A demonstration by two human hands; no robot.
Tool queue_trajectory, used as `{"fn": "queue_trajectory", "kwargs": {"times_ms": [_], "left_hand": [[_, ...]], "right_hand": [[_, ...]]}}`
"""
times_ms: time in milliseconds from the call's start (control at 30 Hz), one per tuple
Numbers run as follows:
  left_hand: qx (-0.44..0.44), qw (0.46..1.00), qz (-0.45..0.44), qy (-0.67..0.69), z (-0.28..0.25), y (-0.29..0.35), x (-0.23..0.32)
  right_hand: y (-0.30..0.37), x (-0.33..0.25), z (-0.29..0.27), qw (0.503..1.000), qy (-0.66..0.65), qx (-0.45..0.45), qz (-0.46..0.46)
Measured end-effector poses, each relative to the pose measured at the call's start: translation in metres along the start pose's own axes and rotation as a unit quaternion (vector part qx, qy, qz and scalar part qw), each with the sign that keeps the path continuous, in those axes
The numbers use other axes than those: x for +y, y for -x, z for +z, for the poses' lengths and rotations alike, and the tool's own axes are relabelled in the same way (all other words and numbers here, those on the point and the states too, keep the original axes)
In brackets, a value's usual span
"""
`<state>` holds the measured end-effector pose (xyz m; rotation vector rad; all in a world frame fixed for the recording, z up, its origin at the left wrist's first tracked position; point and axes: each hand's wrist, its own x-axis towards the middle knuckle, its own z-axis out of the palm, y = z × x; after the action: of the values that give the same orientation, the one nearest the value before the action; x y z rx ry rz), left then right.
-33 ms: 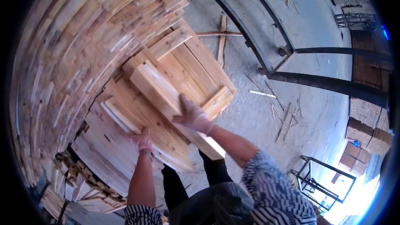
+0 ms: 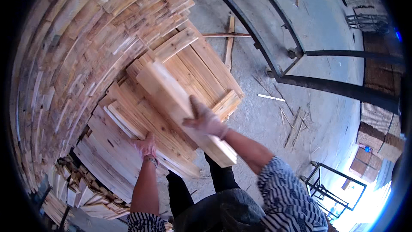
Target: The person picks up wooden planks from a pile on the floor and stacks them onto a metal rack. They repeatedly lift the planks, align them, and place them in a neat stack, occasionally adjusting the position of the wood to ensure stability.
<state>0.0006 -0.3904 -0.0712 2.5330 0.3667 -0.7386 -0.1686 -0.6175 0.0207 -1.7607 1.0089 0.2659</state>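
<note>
My right hand (image 2: pixel 207 121) grips a thick, pale wooden board (image 2: pixel 171 99) near its lower end, thumb on one side and fingers reaching over the top face. The board slants from the upper left down toward my legs, over a flat wooden panel (image 2: pixel 189 66) made of planks with crosspieces. My left hand (image 2: pixel 147 146), in a light glove, is closed on the edge of a narrow plank (image 2: pixel 124 120) lying on the stacked wood at the left. The undersides of its fingers are hidden.
A tall stack of boards (image 2: pixel 86 51) rises along the left. Wood scraps (image 2: pixel 296 129) lie on the concrete floor (image 2: pixel 257 116). A black metal frame (image 2: pixel 283 38) on casters stands at the right, with a smaller metal frame (image 2: pixel 334 189) farther down. Offcuts (image 2: pixel 86 193) fill the lower left.
My right hand has moved slightly right with the thick board, which has shifted right and turned a little. My left hand stays on the narrow plank.
</note>
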Motion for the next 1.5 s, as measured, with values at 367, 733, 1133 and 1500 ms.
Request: {"fn": "queue_trajectory", "kwargs": {"times_ms": [367,733,1133,1500], "left_hand": [[-0.049,0.999,-0.017,0.005,-0.005,0.032,0.038],[-0.049,0.996,-0.019,0.077,0.004,0.011,0.004],[-0.029,0.998,-0.04,-0.03,-0.004,0.028,0.037],[-0.021,0.999,-0.038,-0.016,0.004,0.021,0.018]], "right_hand": [[-0.11,0.096,-0.039,0.993,-0.11,-0.034,-0.013],[-0.069,0.013,-0.001,0.953,0.258,0.158,0.031],[-0.088,0.028,-0.056,0.927,0.341,0.093,0.128],[-0.122,0.098,-0.124,0.95,0.245,0.189,0.035]]}}
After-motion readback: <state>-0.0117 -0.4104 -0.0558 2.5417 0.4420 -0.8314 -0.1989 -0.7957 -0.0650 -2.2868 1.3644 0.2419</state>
